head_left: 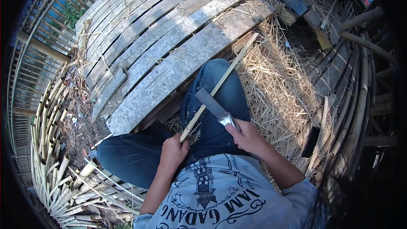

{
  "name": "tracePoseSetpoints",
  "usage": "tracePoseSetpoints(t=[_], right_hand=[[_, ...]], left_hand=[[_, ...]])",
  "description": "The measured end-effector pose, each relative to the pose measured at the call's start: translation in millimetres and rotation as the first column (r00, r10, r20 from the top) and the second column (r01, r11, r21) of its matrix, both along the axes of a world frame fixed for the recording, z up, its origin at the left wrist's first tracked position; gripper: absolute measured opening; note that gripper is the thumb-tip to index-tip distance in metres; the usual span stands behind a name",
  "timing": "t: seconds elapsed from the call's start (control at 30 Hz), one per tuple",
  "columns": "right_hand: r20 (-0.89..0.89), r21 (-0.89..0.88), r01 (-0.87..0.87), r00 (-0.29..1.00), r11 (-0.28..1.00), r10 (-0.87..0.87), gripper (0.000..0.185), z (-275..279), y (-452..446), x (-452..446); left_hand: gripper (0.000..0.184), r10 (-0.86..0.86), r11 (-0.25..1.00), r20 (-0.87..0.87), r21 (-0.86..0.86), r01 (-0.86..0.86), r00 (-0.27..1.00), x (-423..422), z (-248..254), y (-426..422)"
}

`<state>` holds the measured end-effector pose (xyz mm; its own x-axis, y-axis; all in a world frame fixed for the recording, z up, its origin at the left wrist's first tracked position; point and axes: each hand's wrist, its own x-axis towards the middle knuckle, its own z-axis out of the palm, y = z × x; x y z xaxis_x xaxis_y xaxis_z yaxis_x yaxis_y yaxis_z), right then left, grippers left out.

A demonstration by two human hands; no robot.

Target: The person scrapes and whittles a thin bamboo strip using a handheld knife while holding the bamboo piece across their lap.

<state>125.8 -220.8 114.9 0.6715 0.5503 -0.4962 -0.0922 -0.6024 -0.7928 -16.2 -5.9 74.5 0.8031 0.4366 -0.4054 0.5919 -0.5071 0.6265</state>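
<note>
My left hand [173,149] is closed around the lower end of a long, thin bamboo strip [227,73], which slants up and right across my raised knee. In my right hand [246,135] is the metallic handle of a knife [211,105] with a broad, dark blade. The blade points up and left, and its far part lies over or right beside the strip; whether they touch I cannot tell. Both hands are in front of my shirt, above my crossed legs in blue jeans.
A slatted platform [169,61] of weathered boards stands ahead. Pale shavings [275,85] are heaped to the right. Cut bamboo poles [85,171] lie at the lower left, below a bamboo fence [42,51]. A dark oblong object [311,142] sits at the right, near long bamboo pieces [358,101].
</note>
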Motion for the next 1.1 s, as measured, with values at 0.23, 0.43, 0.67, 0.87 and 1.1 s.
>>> tracePoseSetpoints(t=[0.23,0.43,0.67,0.87,1.1], right_hand=[[-0.159,0.081,0.250,0.959,0.965,-0.236,0.040,-5,20,-20],[-0.106,0.113,0.105,0.990,0.988,-0.093,0.038,17,18,-15],[0.044,0.200,-0.005,0.999,0.980,-0.004,0.038,27,14,-28],[-0.163,0.295,0.278,0.957,0.914,-0.239,0.040,31,18,-3],[0.248,0.209,0.026,0.966,0.977,-0.079,0.038,18,32,-16]], left_hand=[[0.028,0.006,0.995,0.039,0.101,-0.010,0.999,-8,-2,-3],[0.029,0.012,0.998,0.060,0.064,-0.016,0.998,-13,12,0],[0.029,-0.091,0.975,0.179,0.214,0.051,0.980,13,34,16],[0.026,-0.186,0.928,0.143,0.350,0.126,0.972,41,64,27],[0.021,-0.267,0.893,0.056,0.389,0.225,0.962,59,53,42]])
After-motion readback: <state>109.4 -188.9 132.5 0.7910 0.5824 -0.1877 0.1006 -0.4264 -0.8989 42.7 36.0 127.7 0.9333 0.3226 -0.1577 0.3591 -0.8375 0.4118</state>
